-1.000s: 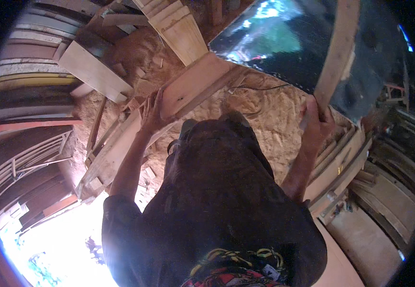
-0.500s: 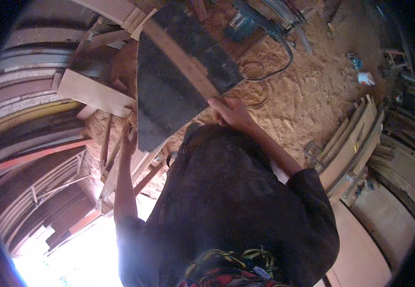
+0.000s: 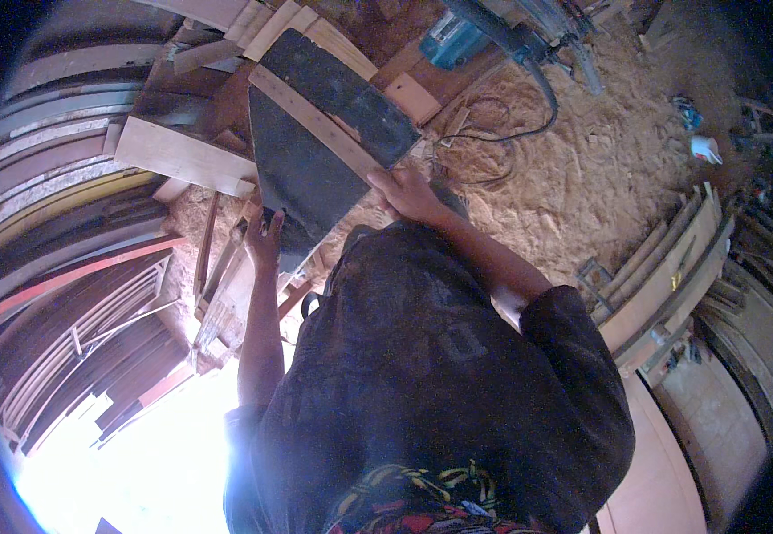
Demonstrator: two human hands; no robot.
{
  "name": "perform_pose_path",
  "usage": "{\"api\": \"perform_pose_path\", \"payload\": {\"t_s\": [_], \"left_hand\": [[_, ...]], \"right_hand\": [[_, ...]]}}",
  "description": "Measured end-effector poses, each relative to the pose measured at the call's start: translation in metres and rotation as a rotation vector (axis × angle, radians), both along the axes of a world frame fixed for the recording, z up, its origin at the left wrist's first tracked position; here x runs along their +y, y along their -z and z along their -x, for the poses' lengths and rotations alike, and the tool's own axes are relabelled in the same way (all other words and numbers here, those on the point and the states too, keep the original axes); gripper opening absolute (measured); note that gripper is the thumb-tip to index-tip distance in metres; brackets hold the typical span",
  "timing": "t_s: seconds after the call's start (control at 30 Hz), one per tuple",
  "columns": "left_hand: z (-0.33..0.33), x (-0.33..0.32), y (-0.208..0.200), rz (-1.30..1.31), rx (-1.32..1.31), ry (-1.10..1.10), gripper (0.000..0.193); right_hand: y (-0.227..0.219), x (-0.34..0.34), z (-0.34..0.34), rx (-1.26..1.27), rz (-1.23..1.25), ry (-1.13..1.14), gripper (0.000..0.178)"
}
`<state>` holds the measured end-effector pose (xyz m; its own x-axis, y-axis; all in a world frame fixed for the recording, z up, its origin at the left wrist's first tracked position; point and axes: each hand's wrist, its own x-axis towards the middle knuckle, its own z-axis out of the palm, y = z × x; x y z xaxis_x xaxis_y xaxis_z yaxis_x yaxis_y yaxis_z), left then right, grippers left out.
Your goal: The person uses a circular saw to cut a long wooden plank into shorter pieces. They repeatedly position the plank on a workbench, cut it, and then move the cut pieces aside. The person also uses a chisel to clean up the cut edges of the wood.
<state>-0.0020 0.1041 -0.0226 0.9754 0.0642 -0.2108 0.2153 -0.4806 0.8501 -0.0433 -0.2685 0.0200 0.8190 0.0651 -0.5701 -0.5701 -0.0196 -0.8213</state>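
A flat black panel (image 3: 302, 160) lies at a slant in front of my body, with a brown wooden strip (image 3: 322, 122) running across its face. At the strip's near end, my right hand (image 3: 407, 194) is closed around the strip and the panel's near edge. My left hand (image 3: 264, 238) grips the panel's left edge, its thumb over the black face and some fingers hidden. A pale board (image 3: 182, 157) lies just beyond my left hand.
Sawdust (image 3: 565, 187) covers the floor. A blue power tool (image 3: 449, 42) with a dark cable (image 3: 542, 111) stands at the far side. Stacked boards line the left, and more planks (image 3: 671, 276) lean at the right. Bright light comes from the lower left.
The black panel has dropped lower and shifted slightly left, uncovering wooden pieces behind its far edge. My right hand moved left with it; my left hand shifted right and shows more plainly.
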Motion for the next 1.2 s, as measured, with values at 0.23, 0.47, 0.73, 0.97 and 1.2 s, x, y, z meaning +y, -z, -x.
{"api": "perform_pose_path", "payload": {"t_s": [0.23,0.47,0.73,0.97,1.2], "left_hand": [[0.001,-0.031,-0.03,0.122,0.058,-0.085,0.053],[0.005,-0.035,-0.029,0.242,0.011,-0.141,0.047],[0.001,-0.029,-0.022,0.136,0.004,-0.114,0.044],[-0.002,-0.034,-0.029,0.122,-0.013,-0.087,0.039],[-0.002,-0.028,-0.032,0.048,0.057,-0.032,0.042]], "right_hand": [[0.017,0.002,0.001,-0.039,0.056,-0.004,0.061],[0.015,0.004,0.001,-0.061,0.102,-0.004,0.068],[0.015,0.002,0.0,-0.063,0.144,-0.034,0.068],[0.019,0.006,-0.004,0.014,0.144,-0.013,0.068],[0.013,0.002,-0.006,0.007,0.143,-0.044,0.07]]}}
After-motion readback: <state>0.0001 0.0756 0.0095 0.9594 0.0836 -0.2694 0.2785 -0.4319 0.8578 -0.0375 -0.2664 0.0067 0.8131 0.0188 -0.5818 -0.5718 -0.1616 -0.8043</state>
